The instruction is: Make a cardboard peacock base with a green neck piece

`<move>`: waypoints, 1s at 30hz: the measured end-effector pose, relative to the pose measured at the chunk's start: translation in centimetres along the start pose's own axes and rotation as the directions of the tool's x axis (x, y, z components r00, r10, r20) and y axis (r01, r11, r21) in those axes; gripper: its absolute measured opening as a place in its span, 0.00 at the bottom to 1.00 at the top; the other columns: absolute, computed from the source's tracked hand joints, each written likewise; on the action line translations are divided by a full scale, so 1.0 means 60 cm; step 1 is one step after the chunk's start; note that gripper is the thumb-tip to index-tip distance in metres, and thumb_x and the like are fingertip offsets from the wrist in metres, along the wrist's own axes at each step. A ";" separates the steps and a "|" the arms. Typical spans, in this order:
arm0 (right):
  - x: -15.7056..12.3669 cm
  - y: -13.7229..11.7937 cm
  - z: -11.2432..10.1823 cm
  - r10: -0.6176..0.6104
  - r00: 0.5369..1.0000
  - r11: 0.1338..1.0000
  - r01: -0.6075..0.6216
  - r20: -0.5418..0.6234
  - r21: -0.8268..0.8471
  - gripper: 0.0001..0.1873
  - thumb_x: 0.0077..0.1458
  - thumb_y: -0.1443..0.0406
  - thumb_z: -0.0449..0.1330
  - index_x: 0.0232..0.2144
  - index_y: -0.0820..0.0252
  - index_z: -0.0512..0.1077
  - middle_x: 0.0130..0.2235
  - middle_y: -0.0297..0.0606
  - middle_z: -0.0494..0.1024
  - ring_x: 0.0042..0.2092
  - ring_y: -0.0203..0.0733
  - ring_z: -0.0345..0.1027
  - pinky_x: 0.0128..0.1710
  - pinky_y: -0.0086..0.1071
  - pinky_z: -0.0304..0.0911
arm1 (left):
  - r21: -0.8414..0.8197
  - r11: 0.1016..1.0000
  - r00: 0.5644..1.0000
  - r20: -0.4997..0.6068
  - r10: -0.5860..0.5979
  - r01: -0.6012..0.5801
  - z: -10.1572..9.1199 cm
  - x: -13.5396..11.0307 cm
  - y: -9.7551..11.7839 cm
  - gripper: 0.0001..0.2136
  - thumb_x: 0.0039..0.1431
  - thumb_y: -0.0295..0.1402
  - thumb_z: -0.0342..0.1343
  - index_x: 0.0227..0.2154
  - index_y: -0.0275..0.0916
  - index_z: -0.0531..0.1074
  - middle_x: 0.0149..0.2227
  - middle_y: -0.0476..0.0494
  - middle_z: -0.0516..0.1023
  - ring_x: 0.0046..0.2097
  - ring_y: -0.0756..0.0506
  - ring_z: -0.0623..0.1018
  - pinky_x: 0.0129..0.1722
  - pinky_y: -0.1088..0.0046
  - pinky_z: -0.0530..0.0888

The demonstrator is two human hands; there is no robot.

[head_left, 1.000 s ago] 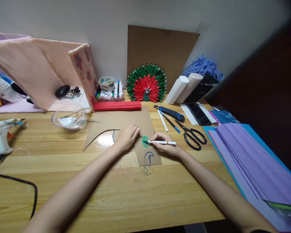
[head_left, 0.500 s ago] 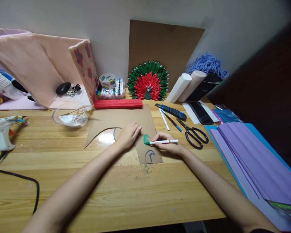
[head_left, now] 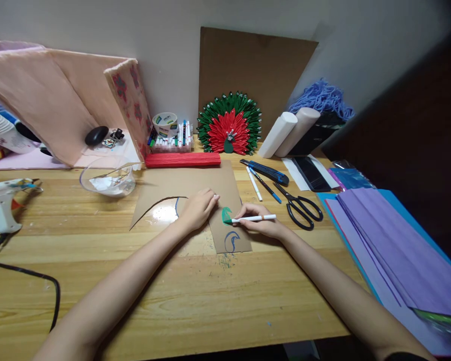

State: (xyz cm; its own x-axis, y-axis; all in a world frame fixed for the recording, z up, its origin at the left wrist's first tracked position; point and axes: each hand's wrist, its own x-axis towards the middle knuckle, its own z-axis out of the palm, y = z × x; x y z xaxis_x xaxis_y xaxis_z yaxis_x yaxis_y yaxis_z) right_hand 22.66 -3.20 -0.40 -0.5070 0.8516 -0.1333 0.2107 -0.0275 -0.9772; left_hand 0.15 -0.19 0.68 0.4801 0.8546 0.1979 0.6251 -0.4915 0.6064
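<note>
My right hand (head_left: 261, 220) is closed round a white marker (head_left: 253, 218) with an orange-brown band. Its green tip touches a green-coloured curved shape (head_left: 226, 215) on the brown cardboard (head_left: 225, 188). Just below lies a second, similar shape (head_left: 232, 241), outlined in blue and not filled in. My left hand (head_left: 200, 208) lies palm down on the cardboard, left of the green shape, with its fingers laid out and nothing visible in them. Beside that wrist, the cardboard has a curved cut edge. Part of a blue line shows there.
Black-handled scissors (head_left: 302, 206), a blue utility knife (head_left: 268, 172) and a blue pen (head_left: 266, 185) lie right of the cardboard. Behind it are a red paper roll (head_left: 183, 160) and a peacock ornament (head_left: 229, 125). A glue gun (head_left: 3, 205) and clear bowl (head_left: 107, 183) stand left; purple sheets (head_left: 398, 245) lie right.
The whole view has shifted very slightly. Both hands stay in place, and the marker tip remains on the green shape.
</note>
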 end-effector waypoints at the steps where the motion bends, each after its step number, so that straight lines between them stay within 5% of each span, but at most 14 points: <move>1: 0.000 0.000 0.000 -0.003 1.000 1.000 0.003 -0.006 -0.011 0.11 0.50 0.58 0.61 0.31 0.60 0.68 0.36 0.40 0.79 0.37 0.42 0.73 0.34 0.33 0.65 | 0.000 1.000 1.000 -0.002 0.001 -0.001 0.000 0.000 0.000 0.17 0.66 0.38 0.35 0.29 0.39 0.65 0.33 0.45 0.69 0.37 0.46 0.70 0.38 0.69 0.65; 30: 0.001 0.001 -0.004 -0.017 0.999 0.999 0.016 -0.032 -0.040 0.08 0.51 0.60 0.60 0.31 0.60 0.68 0.35 0.39 0.78 0.36 0.41 0.72 0.33 0.31 0.64 | 0.035 0.999 1.000 0.016 -0.013 0.012 0.000 0.001 0.000 0.16 0.65 0.38 0.35 0.29 0.39 0.66 0.33 0.44 0.69 0.37 0.46 0.70 0.38 0.69 0.65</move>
State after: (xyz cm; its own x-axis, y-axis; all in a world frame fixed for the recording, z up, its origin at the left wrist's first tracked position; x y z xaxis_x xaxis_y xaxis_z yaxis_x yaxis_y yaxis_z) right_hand 22.84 -3.03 -0.45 -0.4835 0.8683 -0.1112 0.2362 0.0071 -0.9717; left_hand 0.16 -0.14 0.68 0.4821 0.8579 0.1778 0.6519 -0.4868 0.5814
